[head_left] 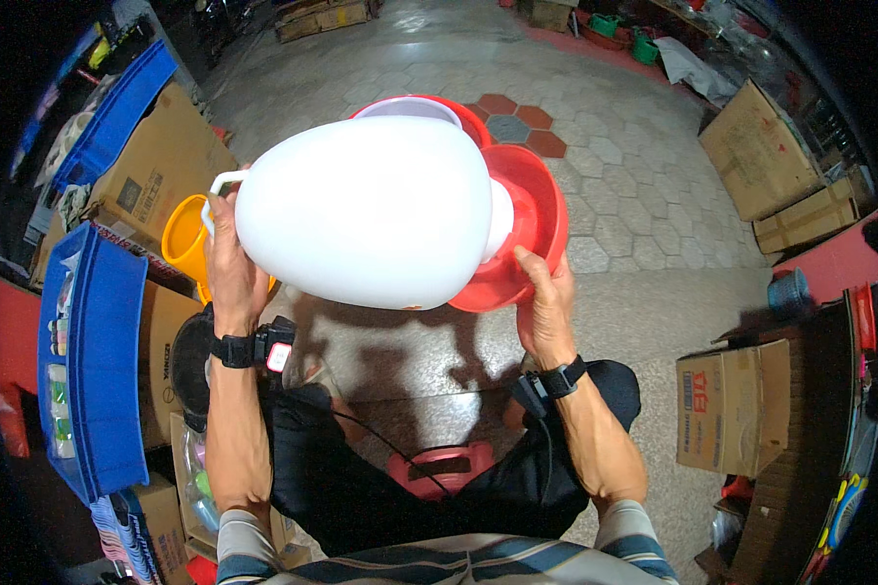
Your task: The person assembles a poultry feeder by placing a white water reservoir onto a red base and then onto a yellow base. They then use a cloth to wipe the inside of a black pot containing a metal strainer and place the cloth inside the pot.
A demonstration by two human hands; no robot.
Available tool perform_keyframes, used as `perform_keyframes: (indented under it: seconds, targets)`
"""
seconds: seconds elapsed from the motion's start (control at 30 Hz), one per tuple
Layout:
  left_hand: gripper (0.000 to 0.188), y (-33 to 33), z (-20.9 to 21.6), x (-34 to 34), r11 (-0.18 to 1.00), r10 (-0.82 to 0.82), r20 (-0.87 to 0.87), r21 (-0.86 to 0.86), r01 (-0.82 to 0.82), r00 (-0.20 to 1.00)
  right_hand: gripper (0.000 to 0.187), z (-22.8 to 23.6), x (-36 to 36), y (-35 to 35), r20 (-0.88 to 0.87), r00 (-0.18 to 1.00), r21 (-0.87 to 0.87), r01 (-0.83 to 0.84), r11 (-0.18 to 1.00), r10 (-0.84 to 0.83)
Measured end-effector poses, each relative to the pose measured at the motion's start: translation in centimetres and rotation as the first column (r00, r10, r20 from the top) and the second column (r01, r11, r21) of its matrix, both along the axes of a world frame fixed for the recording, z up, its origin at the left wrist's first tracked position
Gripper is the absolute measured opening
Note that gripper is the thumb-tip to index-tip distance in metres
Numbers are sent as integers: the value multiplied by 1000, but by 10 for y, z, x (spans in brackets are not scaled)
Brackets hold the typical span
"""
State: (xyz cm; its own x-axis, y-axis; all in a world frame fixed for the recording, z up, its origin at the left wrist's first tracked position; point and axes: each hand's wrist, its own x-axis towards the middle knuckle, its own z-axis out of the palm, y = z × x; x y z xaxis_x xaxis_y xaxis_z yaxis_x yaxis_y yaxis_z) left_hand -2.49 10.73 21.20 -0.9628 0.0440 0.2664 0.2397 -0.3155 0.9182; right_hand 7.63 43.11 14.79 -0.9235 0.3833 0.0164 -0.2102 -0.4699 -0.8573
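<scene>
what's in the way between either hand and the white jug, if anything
Nothing visible blocks the left hand: it holds the white jug at the handle end. At the other end, the red dish stands between the right hand and the jug's body; that hand grips the dish's near edge.

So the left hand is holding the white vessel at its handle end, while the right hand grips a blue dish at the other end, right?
Not quite: the dish is red, as the head view shows. The right hand does grip it, and the left hand holds the white vessel at its handle end.
</scene>
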Motion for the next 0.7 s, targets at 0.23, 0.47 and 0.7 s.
perform_keyframes:
  seconds: [0.23, 0.47, 0.7]
  targets:
    - [69, 9, 5, 2, 997, 16, 4, 82, -16, 1000, 67, -3, 0, -6, -15, 998, 136, 63, 989, -61]
    - [67, 8, 4, 0, 992, 30, 15, 121, -32, 999, 69, -4, 0, -8, -45, 997, 198, 77, 977, -70]
    - [67, 7, 1, -1, 992, 42, 65, 117, -49, 997, 71, -12, 0, -10, -40, 995, 265, 100, 959, -92]
